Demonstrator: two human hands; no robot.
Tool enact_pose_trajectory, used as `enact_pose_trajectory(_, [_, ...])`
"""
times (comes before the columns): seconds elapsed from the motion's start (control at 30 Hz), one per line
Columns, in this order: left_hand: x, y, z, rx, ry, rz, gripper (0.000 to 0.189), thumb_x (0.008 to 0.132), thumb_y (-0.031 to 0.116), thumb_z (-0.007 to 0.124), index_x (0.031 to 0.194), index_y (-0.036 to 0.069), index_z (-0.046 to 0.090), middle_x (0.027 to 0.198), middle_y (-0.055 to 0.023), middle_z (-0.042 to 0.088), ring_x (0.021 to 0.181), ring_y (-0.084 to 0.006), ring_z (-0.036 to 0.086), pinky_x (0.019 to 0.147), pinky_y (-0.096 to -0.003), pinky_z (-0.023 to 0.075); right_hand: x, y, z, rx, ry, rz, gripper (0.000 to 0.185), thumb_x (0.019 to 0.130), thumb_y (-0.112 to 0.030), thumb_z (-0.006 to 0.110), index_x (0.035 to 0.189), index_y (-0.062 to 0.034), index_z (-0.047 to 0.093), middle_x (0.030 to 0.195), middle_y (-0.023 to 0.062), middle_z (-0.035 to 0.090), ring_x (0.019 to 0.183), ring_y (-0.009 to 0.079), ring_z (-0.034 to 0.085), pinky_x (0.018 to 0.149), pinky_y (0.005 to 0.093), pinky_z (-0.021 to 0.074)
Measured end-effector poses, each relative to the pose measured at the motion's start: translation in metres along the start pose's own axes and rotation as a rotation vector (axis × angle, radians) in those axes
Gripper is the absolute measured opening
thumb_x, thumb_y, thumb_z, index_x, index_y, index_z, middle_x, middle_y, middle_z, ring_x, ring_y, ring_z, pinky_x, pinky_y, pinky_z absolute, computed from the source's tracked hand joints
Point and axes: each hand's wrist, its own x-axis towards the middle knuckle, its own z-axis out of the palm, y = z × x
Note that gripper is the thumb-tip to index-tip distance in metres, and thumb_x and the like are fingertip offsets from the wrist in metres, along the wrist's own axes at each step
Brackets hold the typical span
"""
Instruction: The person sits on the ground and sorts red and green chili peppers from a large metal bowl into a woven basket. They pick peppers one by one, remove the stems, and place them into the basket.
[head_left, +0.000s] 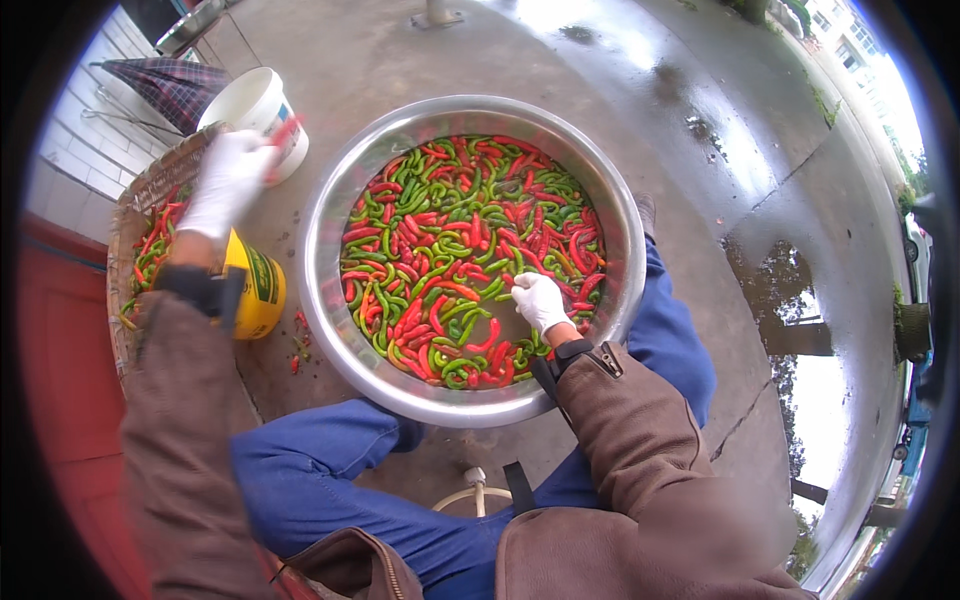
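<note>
A wide metal basin (465, 412) stands before me, holding many red and green chili peppers (450, 247) in water. My left hand (229, 176), in a white glove and blurred by motion, is raised between a woven basket and a white bucket. Its fingers grip a red chili pepper (283, 139), also blurred; I cannot tell if it is more than one. Over the right part of the basin is my gloved right hand (540, 304), its fingers curled just above the peppers. Whether anything is inside those fingers is hidden.
The woven basket (118, 247) at left holds more peppers (154, 236). A yellow bucket (259, 289) stands between basket and basin, behind it a white bucket (247, 97) and a checked umbrella (169, 86). Pepper scraps (300, 345) lie on the concrete floor, which has puddles at right.
</note>
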Motion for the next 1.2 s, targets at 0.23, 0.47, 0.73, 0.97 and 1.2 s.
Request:
enact_pose_trajectory(0.23, [-0.082, -0.200, -0.147, 0.701, 0.088, -0.384, 0.028, 0.085, 0.021, 0.053, 0.088, -0.005, 0.063, 0.081, -0.0294, 0.062, 0.083, -0.0449, 0.063, 0.071, -0.0480, 0.0482, -0.025, 0.005, 0.023, -0.439, -0.168, -0.041, 0.020, 0.081, -0.021, 0.065, 0.096, -0.0092, 0.073, 0.094, 0.0182, 0.069, 0.092, 0.0359, 0.066, 0.082, 0.0446, 0.0519])
enact_pose_trajectory(0.47, [-0.143, -0.228, -0.137, 0.933, -0.086, -0.835, 0.035, 0.082, 0.013, 0.058, 0.113, -0.004, 0.062, 0.113, -0.0305, 0.062, 0.107, -0.0426, 0.061, 0.089, -0.0483, 0.0491, -0.018, 0.014, 0.026, -0.291, -0.227, 0.009, 0.025, 0.088, -0.027, 0.063, 0.093, -0.0044, 0.071, 0.087, 0.0164, 0.070, 0.075, 0.0314, 0.068, 0.072, 0.0412, 0.0533])
enact_pose_trajectory(0.73, [-0.024, -0.021, -0.016, 0.271, 0.196, 0.060, 0.028, 0.094, 0.018, 0.053, 0.114, 0.002, 0.065, 0.098, -0.0162, 0.069, 0.089, -0.0311, 0.067, 0.082, -0.0373, 0.0515, -0.021, 0.004, 0.028, 0.235, -0.287, 0.174, 0.016, 0.086, -0.012, 0.061, 0.085, 0.0026, 0.067, 0.067, 0.0099, 0.066, 0.054, 0.0183, 0.064, 0.056, 0.0315, 0.0529])
enact_pose_trajectory(0.97, [-0.055, 0.073, 0.224, -0.210, -0.284, 0.396, 0.010, 0.079, 0.010, 0.057, 0.083, 0.007, 0.065, 0.076, -0.0147, 0.064, 0.075, -0.0309, 0.065, 0.065, -0.0425, 0.0516, -0.026, -0.005, 0.010, 0.376, -0.265, 0.242, 0.025, 0.087, -0.022, 0.069, 0.076, 0.0002, 0.066, 0.061, 0.0032, 0.059, 0.048, 0.0119, 0.056, 0.048, 0.0264, 0.0459])
enact_pose_trajectory(1.2, [-0.156, 0.071, 0.356, -0.267, -0.631, 0.227, 0.024, 0.092, 0.017, 0.047, 0.090, 0.003, 0.066, 0.081, -0.0157, 0.066, 0.076, -0.0322, 0.064, 0.069, -0.0396, 0.0494, -0.010, -0.007, 0.017, 0.610, -0.485, 0.143, 0.018, 0.090, -0.016, 0.062, 0.095, -0.0004, 0.070, 0.076, 0.0048, 0.067, 0.065, 0.0112, 0.063, 0.060, 0.0240, 0.0515])
